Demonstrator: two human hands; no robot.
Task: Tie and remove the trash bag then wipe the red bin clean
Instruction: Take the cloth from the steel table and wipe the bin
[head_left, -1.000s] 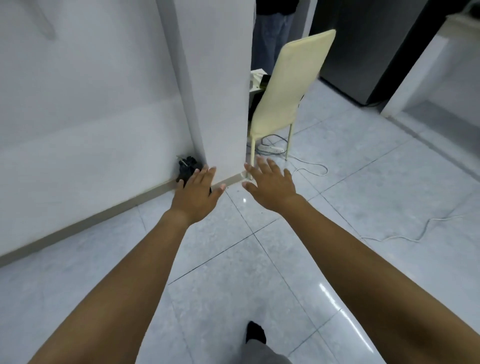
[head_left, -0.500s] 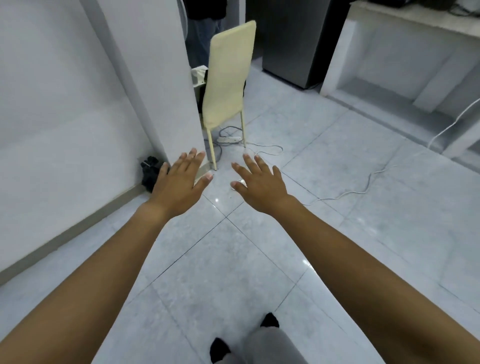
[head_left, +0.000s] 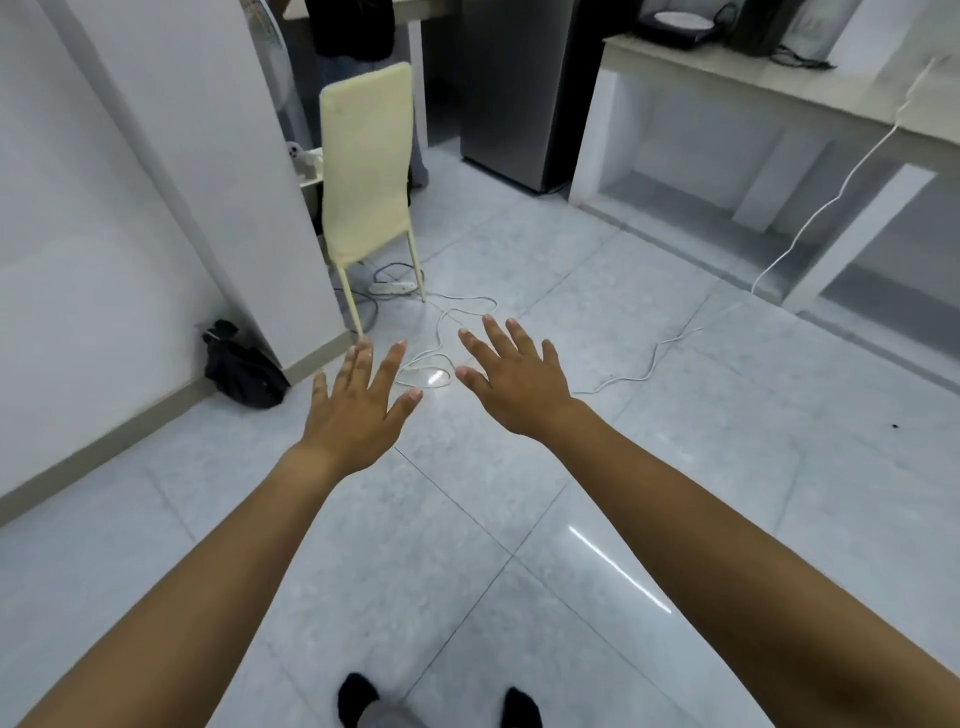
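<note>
A tied black trash bag (head_left: 241, 366) lies on the tiled floor against the wall, at the foot of a white pillar (head_left: 218, 171). My left hand (head_left: 358, 410) is stretched out in front of me, palm down, fingers spread, holding nothing, to the right of the bag and apart from it. My right hand (head_left: 514, 379) is stretched out beside it, fingers spread, empty too. No red bin shows in this view.
A cream chair (head_left: 366, 171) stands past the pillar, with a power strip (head_left: 394, 286) and white cables (head_left: 623, 376) on the floor. A dark fridge (head_left: 514, 88) and a concrete counter (head_left: 779, 83) stand at the back right. A person stands behind the chair.
The view has swung to the right, so the bag, pillar and chair sit further left and the counter has come into sight. Both hands stay outstretched and empty.
</note>
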